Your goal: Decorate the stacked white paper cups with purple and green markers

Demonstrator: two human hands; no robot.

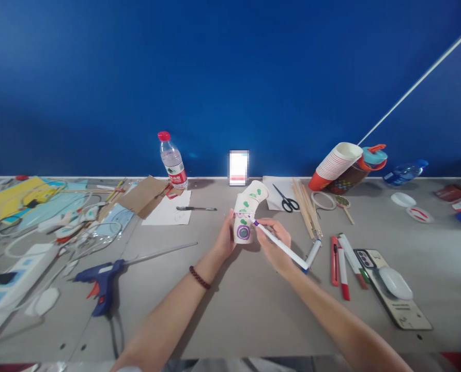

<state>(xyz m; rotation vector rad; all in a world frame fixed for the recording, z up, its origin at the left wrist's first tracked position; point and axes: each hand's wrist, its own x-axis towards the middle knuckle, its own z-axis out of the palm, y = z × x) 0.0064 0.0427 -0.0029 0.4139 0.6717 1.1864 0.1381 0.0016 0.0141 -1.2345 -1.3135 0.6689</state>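
In the middle of the table my left hand (226, 235) grips a bent piece made of white paper cups (249, 206), decorated with green leaf shapes and a purple ring round a dark centre. My right hand (275, 240) is closed on a white marker (280, 244) with a purple tip. That tip is at the right side of the cup piece, touching or very near it. Just right of my right hand lies another white-and-blue marker (313, 254). A pair of black scissors (287, 200) rests on white paper behind my right hand.
A blue glue gun (106, 281) with a glue stick, cables and a power strip (19, 287) take up the left. Behind stand a water bottle (173, 164) and a small screen (238, 168). At right are stacked cups (337, 163), wooden sticks (306, 209), a red cutter (334, 261) and a phone (393, 289).
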